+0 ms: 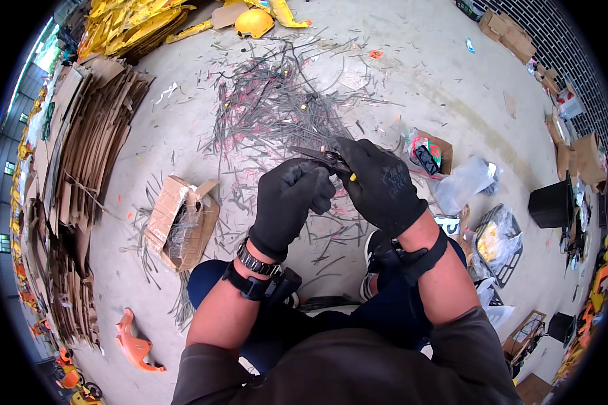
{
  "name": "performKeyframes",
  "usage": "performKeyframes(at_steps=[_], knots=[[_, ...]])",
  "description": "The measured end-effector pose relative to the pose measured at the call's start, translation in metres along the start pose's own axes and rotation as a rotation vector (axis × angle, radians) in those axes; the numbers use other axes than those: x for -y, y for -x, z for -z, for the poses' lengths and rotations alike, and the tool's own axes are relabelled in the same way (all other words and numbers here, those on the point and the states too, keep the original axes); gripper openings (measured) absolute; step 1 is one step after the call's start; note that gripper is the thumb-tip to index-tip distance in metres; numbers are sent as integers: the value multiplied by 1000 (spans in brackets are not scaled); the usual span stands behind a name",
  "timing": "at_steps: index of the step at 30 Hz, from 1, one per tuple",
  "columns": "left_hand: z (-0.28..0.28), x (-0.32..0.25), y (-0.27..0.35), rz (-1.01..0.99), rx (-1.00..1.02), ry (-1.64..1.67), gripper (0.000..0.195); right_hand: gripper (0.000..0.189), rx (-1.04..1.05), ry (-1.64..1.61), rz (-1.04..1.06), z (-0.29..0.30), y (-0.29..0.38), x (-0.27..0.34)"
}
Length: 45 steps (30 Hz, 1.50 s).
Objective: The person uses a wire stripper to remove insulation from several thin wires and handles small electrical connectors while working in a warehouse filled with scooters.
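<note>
My right hand (380, 185), in a black work glove, is closed around a dark cutting tool, perhaps scissors or snips (320, 154), with a bit of yellow at its handle. The tool's blade points left, just above my left hand (294, 195). That hand wears a matching glove; its fingers are curled together beside the tool's jaws, and whatever they may pinch is hidden. Beyond both hands, a loose heap of cut dark cable pieces (278, 101), mixed with reddish bits, is spread over the concrete floor.
An opened cardboard box (202, 228) lies left of my knees. Flattened cardboard (91, 147) is stacked at the left. A yellow helmet-like shell (254, 23) lies at the far side. On the right are a small carton (443, 149), a plastic bag (463, 185) and a black crate (511, 260).
</note>
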<state>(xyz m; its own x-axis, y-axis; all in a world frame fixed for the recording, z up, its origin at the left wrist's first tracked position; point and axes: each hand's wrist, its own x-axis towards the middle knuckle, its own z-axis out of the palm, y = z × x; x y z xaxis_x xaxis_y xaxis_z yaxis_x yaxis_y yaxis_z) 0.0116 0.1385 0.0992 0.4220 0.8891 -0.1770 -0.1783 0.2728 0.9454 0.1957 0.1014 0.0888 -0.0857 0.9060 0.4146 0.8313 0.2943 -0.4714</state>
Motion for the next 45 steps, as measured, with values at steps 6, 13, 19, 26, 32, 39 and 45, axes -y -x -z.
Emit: performKeyframes(at_steps=[6, 13, 19, 26, 32, 39, 45], knots=[[-8, 2, 8, -358, -71, -453, 17, 48, 85, -132, -58, 2, -3, 0], [-9, 7, 13, -387, -12, -452, 16, 39, 15, -300, -17, -7, 0, -11], [-11, 8, 14, -424, 76, -566, 16, 36, -22, -306, -34, 1, -1, -15], [-14, 8, 19, -417, 145, -588, 17, 36, -42, -279, -18, 5, -3, -21], [-17, 8, 25, -378, 182, -538, 18, 36, -45, -298, -37, 9, -4, -18], [-20, 24, 24, -1062, 469, -825, 20, 33, -24, -272, -168, 17, -6, -30], [-38, 41, 56, -667, 651, -809, 19, 32, -39, -565, -442, 50, -22, -58]])
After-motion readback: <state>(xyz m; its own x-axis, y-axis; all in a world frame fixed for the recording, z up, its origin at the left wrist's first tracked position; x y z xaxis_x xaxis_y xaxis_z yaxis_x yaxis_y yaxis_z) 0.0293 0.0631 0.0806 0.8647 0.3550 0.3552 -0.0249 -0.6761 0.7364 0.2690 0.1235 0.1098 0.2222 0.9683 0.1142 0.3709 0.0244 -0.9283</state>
